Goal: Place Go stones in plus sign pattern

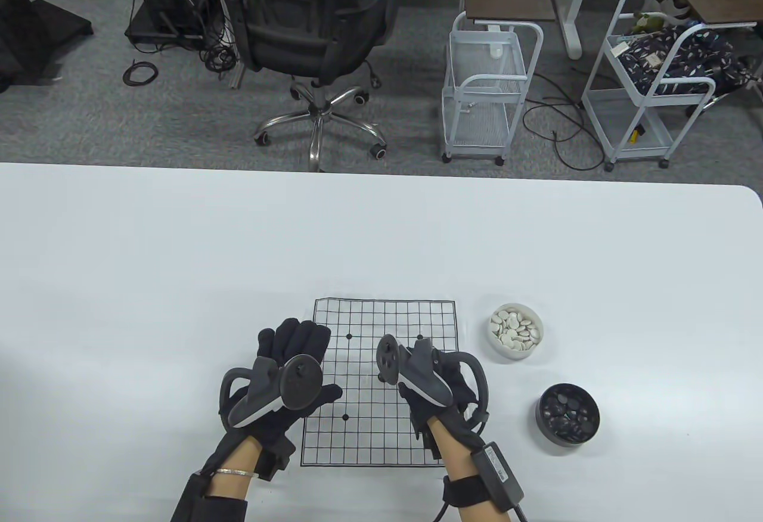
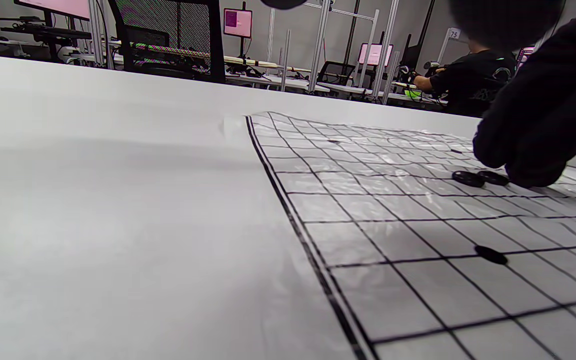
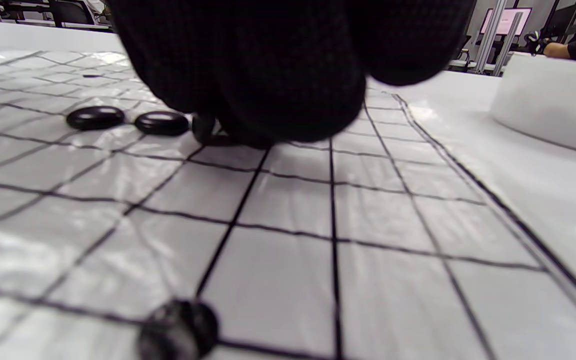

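1. Grey carpet lies beyond the white worktop point(image 1: 179, 248), with a black office chair point(image 1: 316, 27) and two white wire carts point(image 1: 489, 87) standing on it.
2. On the worktop lies a glossy grid sheet point(image 1: 381, 319), its lines running square to the worktop's edges.
3. Right hand point(image 1: 438, 385) is over the sheet's middle-right, its grip pointed down at the grid. In the right wrist view the fingertips point(image 3: 288, 100) are bunched together on the sheet, and a dark stone point(image 3: 203, 127) shows edge-on and tilted at their left side. Whether they pinch it I cannot tell.
4. Just left of that grip, two black stones point(image 3: 95, 117) lie flat side by side in a row along one grid line, nearly touching each other.
5. Nearer the wrist than the grip, a black printed dot point(image 3: 178, 327) sits on a line crossing, blurred.
6. Left hand point(image 1: 286, 379) lies across the sheet's left edge, fingers stretched forward and slightly apart, holding nothing visible.
7. To the right of the right grip, off the sheet, stand a white bowl of white stones point(image 1: 515, 331) and, nearer the person, a dark bowl of black stones point(image 1: 568, 413).
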A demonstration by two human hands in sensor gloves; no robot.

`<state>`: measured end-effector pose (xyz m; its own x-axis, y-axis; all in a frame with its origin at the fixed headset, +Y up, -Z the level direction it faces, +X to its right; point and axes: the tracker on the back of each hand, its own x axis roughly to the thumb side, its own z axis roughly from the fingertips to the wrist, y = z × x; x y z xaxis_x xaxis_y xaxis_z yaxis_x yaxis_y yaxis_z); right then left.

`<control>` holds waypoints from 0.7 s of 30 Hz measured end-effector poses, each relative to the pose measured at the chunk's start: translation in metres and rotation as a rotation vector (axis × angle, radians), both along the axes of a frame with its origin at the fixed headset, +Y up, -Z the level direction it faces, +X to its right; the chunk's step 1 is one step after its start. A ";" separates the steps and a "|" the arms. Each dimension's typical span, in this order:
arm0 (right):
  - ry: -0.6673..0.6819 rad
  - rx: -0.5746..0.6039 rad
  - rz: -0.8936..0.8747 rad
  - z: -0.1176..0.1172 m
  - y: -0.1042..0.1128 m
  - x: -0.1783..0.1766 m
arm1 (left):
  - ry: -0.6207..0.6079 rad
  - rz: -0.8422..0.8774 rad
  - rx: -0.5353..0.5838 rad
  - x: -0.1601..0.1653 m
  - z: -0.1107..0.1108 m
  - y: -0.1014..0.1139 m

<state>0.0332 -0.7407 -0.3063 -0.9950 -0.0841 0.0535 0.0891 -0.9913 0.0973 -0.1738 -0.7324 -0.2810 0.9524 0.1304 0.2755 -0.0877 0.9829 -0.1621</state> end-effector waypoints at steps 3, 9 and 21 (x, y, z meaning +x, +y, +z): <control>0.004 0.009 0.023 0.001 0.000 -0.002 | 0.000 0.001 -0.001 0.000 0.000 0.000; 0.007 0.019 0.049 0.002 0.001 -0.003 | -0.001 0.000 -0.001 0.000 0.000 0.000; -0.017 0.065 -0.013 0.006 0.020 0.012 | -0.003 0.001 -0.003 0.001 0.000 0.000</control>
<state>0.0452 -0.7210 -0.3001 -0.9967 -0.0743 0.0312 0.0754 -0.9966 0.0345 -0.1732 -0.7326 -0.2808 0.9514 0.1320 0.2784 -0.0880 0.9824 -0.1650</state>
